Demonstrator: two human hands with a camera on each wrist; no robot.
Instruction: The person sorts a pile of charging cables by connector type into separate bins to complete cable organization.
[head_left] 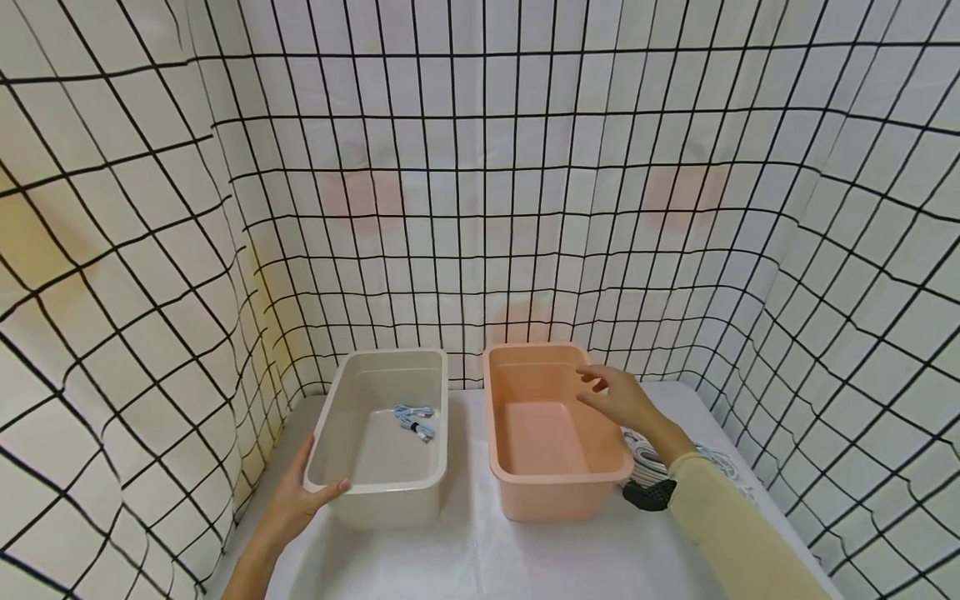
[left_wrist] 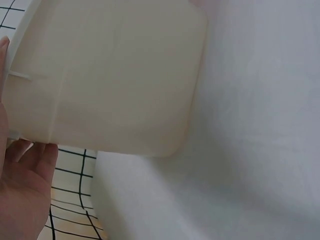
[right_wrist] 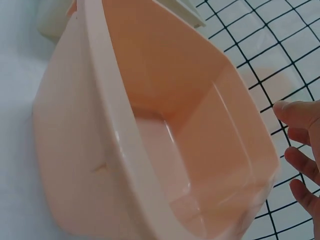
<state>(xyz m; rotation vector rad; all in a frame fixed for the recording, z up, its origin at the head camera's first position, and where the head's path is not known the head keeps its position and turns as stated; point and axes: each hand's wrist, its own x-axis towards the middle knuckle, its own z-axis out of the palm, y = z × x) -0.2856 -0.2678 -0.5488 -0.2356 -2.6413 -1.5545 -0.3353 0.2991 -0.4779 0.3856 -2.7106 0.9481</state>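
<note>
My left hand [head_left: 292,502] holds the near left corner of an off-white plastic bin [head_left: 393,507]. Its thumb lies over the front rim and its fingers rest along the left side; the left wrist view shows the fingers [left_wrist: 31,159] beneath the rim. Inside that bin lies a bundled light-blue cable [head_left: 414,420] with a black tie. To its right stands a peach plastic bin [head_left: 558,498], with no objects seen inside. Above the peach bin's right rim hovers my right hand [head_left: 619,398], fingers loosely bent and apart, holding nothing.
Bundled grey-white cables [head_left: 647,460] lie right of the peach bin, partly behind my right forearm. More pale cables [head_left: 723,467] are farther right. A black wrist strap [head_left: 649,495] shows by my sleeve. Black wire grid [head_left: 483,217] encloses the white-covered table [head_left: 480,550] at the back and sides.
</note>
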